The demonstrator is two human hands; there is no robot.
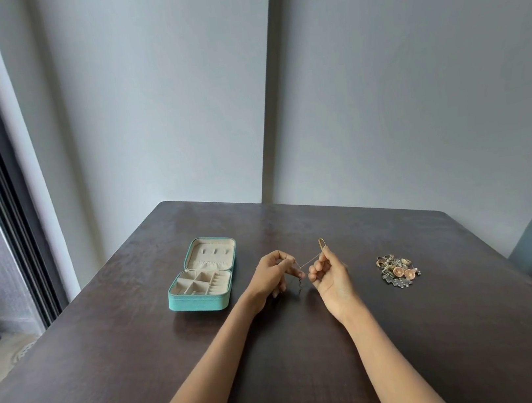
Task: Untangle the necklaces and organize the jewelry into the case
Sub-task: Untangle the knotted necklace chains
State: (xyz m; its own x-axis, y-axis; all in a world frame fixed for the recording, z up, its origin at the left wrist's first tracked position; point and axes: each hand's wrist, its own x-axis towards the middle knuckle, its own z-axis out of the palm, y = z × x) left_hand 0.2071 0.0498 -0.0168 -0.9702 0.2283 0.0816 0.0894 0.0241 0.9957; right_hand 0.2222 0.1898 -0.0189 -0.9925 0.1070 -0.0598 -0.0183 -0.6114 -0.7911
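Forearms reach forward; left hand (273, 274) fingers pinch a thin chain (308, 260), right hand (329, 273) fingers pinch a gold pin (321, 244).

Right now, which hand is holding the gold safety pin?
The right hand. Its fingers pinch the gold safety pin, which sticks up above them. The left hand only holds the thin chain.

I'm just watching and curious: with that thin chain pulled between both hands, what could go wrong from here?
1. The fine chain is stretched taut between the left hand and the right hand; a harder pull might tighten the knot or snap it.
2. The gold safety pin in the right hand's grip could prick a finger.
3. The jewelry pile sits loose on the table, so an elbow might scatter it.
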